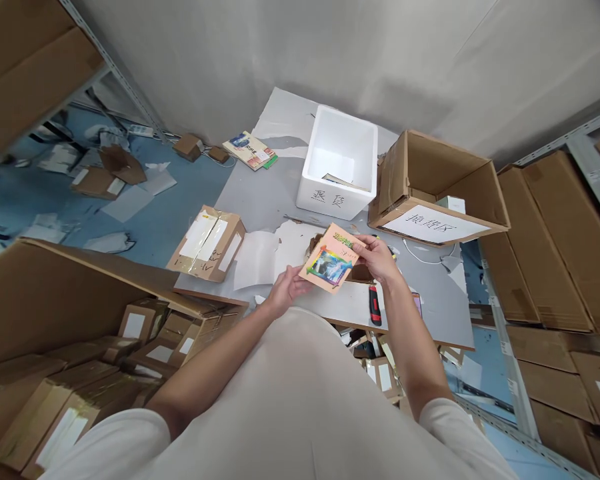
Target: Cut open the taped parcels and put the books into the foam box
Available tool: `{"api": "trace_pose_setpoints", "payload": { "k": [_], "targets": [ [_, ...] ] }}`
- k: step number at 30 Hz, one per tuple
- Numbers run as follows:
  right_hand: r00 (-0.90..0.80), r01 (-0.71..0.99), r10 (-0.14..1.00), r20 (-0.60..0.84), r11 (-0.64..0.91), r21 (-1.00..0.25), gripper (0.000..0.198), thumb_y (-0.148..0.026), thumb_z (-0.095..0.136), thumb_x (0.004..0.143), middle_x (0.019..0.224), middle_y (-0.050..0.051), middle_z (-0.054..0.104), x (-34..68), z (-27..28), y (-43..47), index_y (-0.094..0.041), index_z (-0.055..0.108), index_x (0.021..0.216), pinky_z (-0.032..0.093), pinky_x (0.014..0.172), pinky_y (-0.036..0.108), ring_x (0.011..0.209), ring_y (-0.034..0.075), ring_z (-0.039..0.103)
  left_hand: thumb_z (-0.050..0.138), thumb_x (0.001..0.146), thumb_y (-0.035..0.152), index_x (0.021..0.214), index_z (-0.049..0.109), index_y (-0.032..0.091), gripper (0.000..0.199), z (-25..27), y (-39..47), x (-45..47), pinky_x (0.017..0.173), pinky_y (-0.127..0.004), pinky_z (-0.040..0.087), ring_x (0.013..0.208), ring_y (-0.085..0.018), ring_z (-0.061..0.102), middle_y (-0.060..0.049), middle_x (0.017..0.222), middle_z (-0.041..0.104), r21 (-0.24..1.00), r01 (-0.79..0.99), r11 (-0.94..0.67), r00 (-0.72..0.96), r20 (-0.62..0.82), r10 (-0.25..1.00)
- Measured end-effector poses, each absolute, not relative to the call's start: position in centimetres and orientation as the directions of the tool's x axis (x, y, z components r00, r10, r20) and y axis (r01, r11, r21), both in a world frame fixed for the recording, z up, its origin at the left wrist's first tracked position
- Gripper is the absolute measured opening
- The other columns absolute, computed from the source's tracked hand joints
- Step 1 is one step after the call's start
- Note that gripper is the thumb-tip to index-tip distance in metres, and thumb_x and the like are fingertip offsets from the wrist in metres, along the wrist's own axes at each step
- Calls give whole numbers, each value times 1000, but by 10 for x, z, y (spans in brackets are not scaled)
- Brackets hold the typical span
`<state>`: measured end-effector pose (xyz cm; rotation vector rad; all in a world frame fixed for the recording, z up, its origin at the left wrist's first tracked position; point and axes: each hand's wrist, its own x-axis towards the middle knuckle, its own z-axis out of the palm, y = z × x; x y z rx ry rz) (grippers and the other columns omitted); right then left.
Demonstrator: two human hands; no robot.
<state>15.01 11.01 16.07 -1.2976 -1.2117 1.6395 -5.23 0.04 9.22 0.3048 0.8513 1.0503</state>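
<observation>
A thin peach-coloured book point(330, 260) with a colourful picture on its cover is held tilted above the near edge of the table. My left hand point(287, 291) grips its lower left edge. At the upper right corner, my right hand point(376, 257) pinches it with the thumb on the cover. Brown cardboard or paper point(363, 274) shows partly behind the book. A red and black box cutter point(375, 305) lies on the table just below my right hand. White paper sheets point(257, 259) are spread left of the book.
On the grey table point(275, 183) stand a white foam box point(336, 200) with something flat inside, an open cardboard box point(395, 183) with a handwritten label, and a taped carton point(207, 243). Several books point(250, 149) lie at the far left. Stacked cartons point(555, 240) flank the right side.
</observation>
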Motion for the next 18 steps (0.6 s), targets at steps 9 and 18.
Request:
{"api": "trace_pose_setpoints", "payload": {
  "k": [9, 18],
  "targets": [
    [-275, 32, 890, -363, -369, -929, 49, -55, 76, 66, 82, 4, 75, 168, 150, 121, -19, 73, 99, 56, 53, 27, 64, 16, 67, 80, 64, 49, 90, 71, 13, 45, 84, 7, -49, 89, -43, 54, 78, -20, 70, -7, 87, 75, 766, -551, 331, 33, -377, 926],
    [-341, 131, 830, -441, -423, -897, 47, -49, 78, 69, 63, 2, 70, 186, 162, 140, -18, 69, 103, 55, 45, 21, 50, 13, 65, 70, 72, 57, 100, 69, 13, 52, 83, 16, -48, 88, -41, 53, 84, -22, 71, -11, 93, 74, 786, -517, 338, 19, -384, 923]
  ]
}}
